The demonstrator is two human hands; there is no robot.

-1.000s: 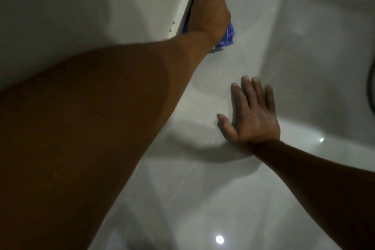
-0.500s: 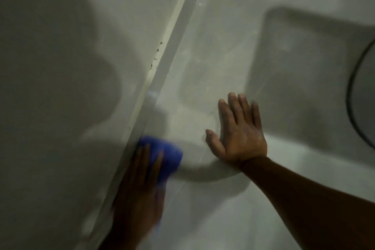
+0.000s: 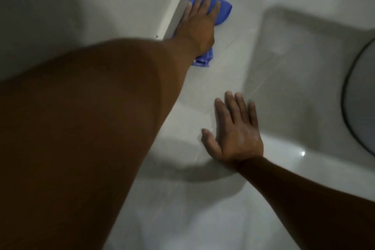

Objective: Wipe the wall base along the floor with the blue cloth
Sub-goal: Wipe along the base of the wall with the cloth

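Note:
My left hand (image 3: 197, 24) reaches far forward and presses the blue cloth (image 3: 223, 11) against the white wall base (image 3: 185, 0) where it meets the glossy floor. The fingers lie spread flat on the cloth, which sticks out past the fingertips and also behind the wrist. My left forearm fills the lower left of the view and hides the nearer stretch of the wall base. My right hand (image 3: 236, 131) lies flat on the floor tiles, palm down, fingers together, holding nothing.
The pale wall (image 3: 91, 6) takes up the upper left. A dark curved cable or rim (image 3: 349, 91) shows at the right edge. Shadows fall across the light grey floor (image 3: 294, 67) on the right.
My left hand has slid the cloth forward along the wall base, from close to me to far ahead. My right hand stays planted on the floor.

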